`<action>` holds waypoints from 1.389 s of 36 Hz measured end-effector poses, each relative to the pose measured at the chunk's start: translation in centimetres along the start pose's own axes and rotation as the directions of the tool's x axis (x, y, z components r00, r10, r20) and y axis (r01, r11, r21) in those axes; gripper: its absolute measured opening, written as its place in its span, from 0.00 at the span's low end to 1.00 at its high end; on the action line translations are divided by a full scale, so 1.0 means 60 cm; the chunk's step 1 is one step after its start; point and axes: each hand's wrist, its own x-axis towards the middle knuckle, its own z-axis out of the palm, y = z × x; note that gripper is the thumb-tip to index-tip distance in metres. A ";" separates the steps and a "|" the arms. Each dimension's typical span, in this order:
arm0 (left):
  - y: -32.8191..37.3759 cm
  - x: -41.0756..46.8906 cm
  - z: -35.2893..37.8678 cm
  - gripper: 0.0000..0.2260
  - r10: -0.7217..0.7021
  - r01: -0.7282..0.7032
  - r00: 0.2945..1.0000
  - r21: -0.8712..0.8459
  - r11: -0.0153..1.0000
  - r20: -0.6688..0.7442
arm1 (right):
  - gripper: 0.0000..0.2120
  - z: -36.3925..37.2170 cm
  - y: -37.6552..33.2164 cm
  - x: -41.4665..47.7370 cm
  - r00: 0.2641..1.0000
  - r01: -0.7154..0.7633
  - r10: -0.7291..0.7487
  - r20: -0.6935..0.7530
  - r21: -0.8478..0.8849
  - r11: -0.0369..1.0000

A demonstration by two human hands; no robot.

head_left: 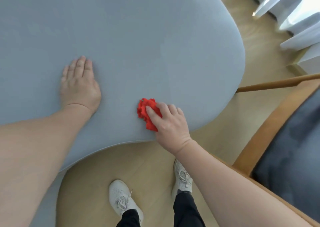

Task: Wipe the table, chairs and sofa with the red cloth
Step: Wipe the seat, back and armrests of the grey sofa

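A large pale blue-grey sofa cushion (121, 36) with rounded edges fills the upper left of the head view. My right hand (170, 124) is shut on a crumpled red cloth (146, 111) and presses it onto the cushion near its front edge. My left hand (78, 84) lies flat on the cushion to the left of the cloth, fingers together and pointing away from me, holding nothing. At the right stands a wooden chair (256, 140) with a dark blue-grey seat pad (290, 157).
Light wooden floor (152, 166) shows below the cushion, with my two white sneakers on it. The chair's wooden armrest bar reaches toward the cushion's right edge. White curtains (294, 10) hang at the top right.
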 end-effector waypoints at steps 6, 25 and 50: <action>0.082 -0.019 0.012 0.27 -0.007 0.009 1.000 -0.123 0.992 0.019 | 0.22 -0.030 0.089 -0.012 0.996 -0.055 0.049 -0.079 -0.069 0.996; 0.094 -0.023 0.063 0.28 -0.012 0.007 0.999 -0.130 0.991 -0.043 | 0.19 -0.076 0.346 0.138 0.714 -0.688 0.677 -0.180 0.002 0.726; 0.097 -0.018 0.060 0.27 -0.008 0.006 1.000 -0.095 0.995 -0.013 | 0.22 -0.053 0.167 0.121 0.988 -0.132 0.135 -0.079 0.043 0.990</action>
